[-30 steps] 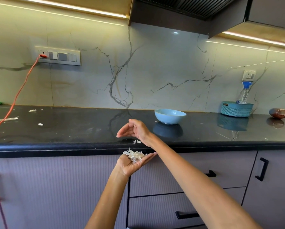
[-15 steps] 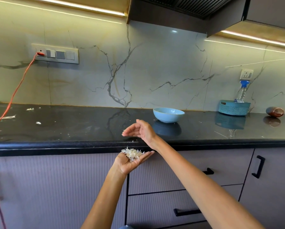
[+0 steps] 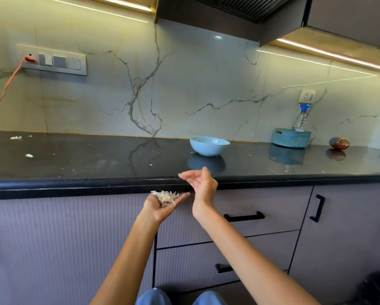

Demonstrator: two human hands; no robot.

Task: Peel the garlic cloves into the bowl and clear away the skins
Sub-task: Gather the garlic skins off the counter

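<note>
Left hand cupped palm-up; right hand open, fingers loosely spread.

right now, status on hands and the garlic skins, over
Left hand open, palm up, carrying pile of garlic skins. Right hand open, empty, beside it at counter edge. Bowl on counter behind; stray skin bits far left.

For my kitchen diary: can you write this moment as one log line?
left hand: cupping garlic skins | right hand: open, empty | bowl: on counter | scraps remain
</note>
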